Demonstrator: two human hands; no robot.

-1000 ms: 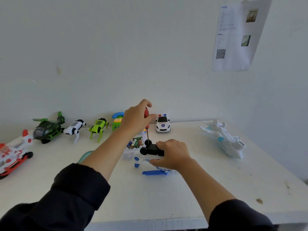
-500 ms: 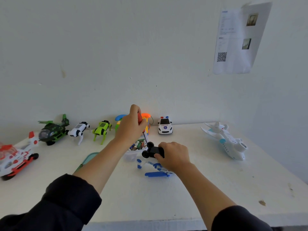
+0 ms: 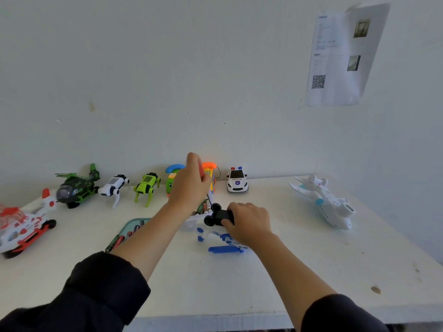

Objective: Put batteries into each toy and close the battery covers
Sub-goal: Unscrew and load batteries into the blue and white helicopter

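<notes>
A white and blue toy helicopter (image 3: 217,238) lies upside down at the middle of the white table (image 3: 299,271), its black wheel block (image 3: 217,215) pointing up. My right hand (image 3: 248,222) grips that toy from the right. My left hand (image 3: 189,185) holds a red-handled screwdriver (image 3: 201,170) upright, its thin shaft slanting down to the wheel block. Behind the toy a clear box of batteries (image 3: 202,208) is partly hidden by my left hand.
Along the wall stand a green helicopter (image 3: 76,185), a white robot dog (image 3: 113,186), a green robot dog (image 3: 146,185), a green toy phone (image 3: 172,176), an orange toy phone (image 3: 211,170) and a police car (image 3: 236,180). A red-white helicopter (image 3: 22,224) lies left, a white plane (image 3: 326,202) right, a teal battery tray (image 3: 129,232) under my left forearm.
The view has tilted down a little. My left hand turned on the screwdriver, its fingers now closer round the handle. My right hand kept its hold on the toy.
</notes>
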